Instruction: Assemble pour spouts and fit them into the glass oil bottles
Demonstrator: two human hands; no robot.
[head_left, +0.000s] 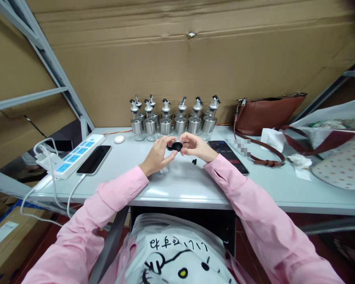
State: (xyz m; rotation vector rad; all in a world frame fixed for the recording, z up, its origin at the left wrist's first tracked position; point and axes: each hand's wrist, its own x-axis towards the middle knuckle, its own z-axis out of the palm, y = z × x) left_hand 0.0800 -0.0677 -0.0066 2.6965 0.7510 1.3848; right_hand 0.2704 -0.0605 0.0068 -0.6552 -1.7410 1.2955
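Note:
Both hands meet over the middle of the table around a round black ribbed stopper [176, 146], its ringed side turned toward me. My left hand [159, 154] grips it from the left, thumb at its lower edge. From the right, the bent fingers and thumb of my right hand [195, 146] close on it. Another dark part beside the stopper is mostly hidden by the left fingers. Small black pieces [194, 161] lie on the table below my right hand. Behind the hands stand several glass-and-steel oil bottles [165, 125] with pour spouts.
On the left are a power strip [73, 157], a charging phone [94, 160] and a small white round case [119, 139]. A dark phone [229, 157] lies by my right forearm. Farther right are a brown handbag [266, 114] and a dotted bag [340, 165]. Cardboard [154, 59] backs the table.

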